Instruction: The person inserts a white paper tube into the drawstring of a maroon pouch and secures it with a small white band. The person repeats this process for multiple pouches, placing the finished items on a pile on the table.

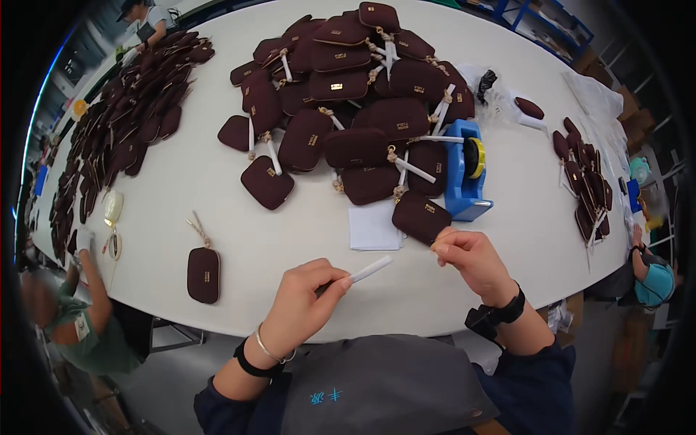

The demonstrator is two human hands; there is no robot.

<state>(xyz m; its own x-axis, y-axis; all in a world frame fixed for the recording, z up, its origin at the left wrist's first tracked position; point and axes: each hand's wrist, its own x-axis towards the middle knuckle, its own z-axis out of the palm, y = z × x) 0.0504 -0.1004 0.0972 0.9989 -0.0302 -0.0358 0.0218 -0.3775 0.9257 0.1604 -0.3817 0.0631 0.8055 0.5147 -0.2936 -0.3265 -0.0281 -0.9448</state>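
A rolled strip of white paper (371, 268) is pinched between the thumb and forefinger of my left hand (310, 293), its free end pointing right. My right hand (470, 259) is closed in a pinch beside the lower corner of a dark maroon zip pouch (420, 217). What its fingertips hold, if anything, is too small to tell. Just behind that hand stands a blue tape dispenser (464, 190) with a yellow-cored roll (475, 158). White paper sheets (371, 228) lie between my hands, partly under the pile's front edge.
A large heap of maroon pouches (341, 87), many with white paper-wrapped cords, fills the table's middle. One pouch (204, 275) lies alone at left. More pouches lie far left (123, 116) and right (583, 181). Co-workers sit at left (87, 319), far left (148, 25) and right (652, 279).
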